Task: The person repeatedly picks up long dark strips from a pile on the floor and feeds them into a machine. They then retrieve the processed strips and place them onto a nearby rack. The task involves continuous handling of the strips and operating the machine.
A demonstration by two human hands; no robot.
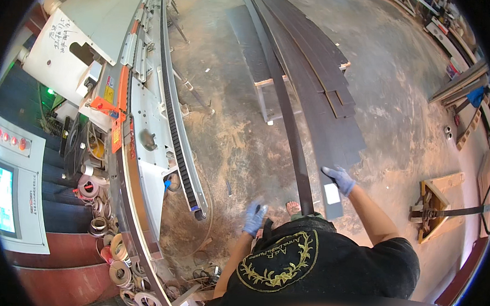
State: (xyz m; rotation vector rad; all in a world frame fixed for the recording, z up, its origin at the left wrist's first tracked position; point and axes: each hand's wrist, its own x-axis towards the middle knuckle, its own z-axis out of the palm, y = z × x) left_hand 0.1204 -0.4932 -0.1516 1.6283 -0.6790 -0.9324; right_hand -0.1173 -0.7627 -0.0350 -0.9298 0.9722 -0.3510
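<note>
**Beside the near end of the board stack (311, 51)**

At this end, my right hand (341, 181), in a pale violet glove, touches a wide dark board (324, 140). Whether these fingers are clamped on it or only resting, I cannot tell. Just beside the hand is a white label (332, 194), close to the near end of the same board. My left hand (254, 218), gloved also and a little blurred, is well apart from the stack, over the dusty floor (391, 105); its fingers are somewhat apart from each other.

Between my two hands, a long narrow board (299, 161) runs along the left edge of the stack, and its near end reaches close to my black shirt (361, 264). Below the left edge of the stack I see a pale-legged stand (263, 103). Along the left side of the floor is a long white machine (142, 106) with a black roller track (178, 133). On the right side of the floor is a wooden frame (445, 183).
</note>
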